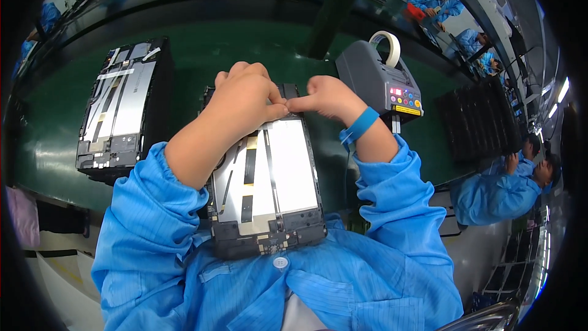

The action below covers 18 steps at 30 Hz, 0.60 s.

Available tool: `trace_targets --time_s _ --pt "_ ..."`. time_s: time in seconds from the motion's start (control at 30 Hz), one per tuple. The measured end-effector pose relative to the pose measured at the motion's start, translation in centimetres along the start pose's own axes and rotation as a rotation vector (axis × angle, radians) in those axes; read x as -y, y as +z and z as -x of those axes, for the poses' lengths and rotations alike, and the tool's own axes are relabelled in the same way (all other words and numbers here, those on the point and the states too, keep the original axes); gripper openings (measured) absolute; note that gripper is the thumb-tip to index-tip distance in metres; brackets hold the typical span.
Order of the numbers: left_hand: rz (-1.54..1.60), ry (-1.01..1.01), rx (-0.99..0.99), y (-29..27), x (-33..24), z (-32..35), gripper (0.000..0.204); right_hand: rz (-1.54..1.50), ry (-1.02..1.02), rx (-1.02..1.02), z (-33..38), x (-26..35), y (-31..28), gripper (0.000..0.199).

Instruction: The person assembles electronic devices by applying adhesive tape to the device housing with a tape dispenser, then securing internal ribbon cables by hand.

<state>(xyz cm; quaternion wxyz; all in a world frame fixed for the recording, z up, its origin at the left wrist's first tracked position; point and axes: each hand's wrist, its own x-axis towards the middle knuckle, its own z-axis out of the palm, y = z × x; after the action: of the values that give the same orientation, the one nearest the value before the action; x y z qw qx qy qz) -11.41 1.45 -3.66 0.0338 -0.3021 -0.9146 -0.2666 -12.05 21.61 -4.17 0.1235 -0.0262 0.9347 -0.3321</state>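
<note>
Two hands meet at the far edge of an opened tablet (266, 178) that lies flat on the green counter (208, 55) right in front of us, its near end almost at the chest of our blue smock. The left hand (242, 101) is curled into a loose fist over the top edge, thumb and forefinger pinched together, and the right hand (327, 98), with a blue wrist strap (360, 125), points inward so that the fingertips of both touch; each grip is narrow, closed on some small piece at that edge which we cannot make out. We judge the tablet to be stiff and fairly light but fragile: bare silver shielding, thin flat cables and a board along the near end are exposed, so it is best held by the black frame at its sides, never by the inner parts. Both forearms rise from the lower edge and bend inward, wrists lifted above the device. A second opened tablet (122, 107) lies well apart to the left, and a grey tape dispenser (380, 79) stands near the right hand.
</note>
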Motion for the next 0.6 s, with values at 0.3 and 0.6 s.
trace_targets --time_s 0.3,0.6 --pt "0.166 0.004 -0.151 -2.5 -0.2 10.6 0.074 -0.682 -0.143 -0.254 10.6 -4.1 7.2 0.047" --pt "0.962 -0.025 -0.178 -1.3 -0.1 18.1 0.102 -0.746 -0.447 0.012 15.2 2.7 8.1 0.095"
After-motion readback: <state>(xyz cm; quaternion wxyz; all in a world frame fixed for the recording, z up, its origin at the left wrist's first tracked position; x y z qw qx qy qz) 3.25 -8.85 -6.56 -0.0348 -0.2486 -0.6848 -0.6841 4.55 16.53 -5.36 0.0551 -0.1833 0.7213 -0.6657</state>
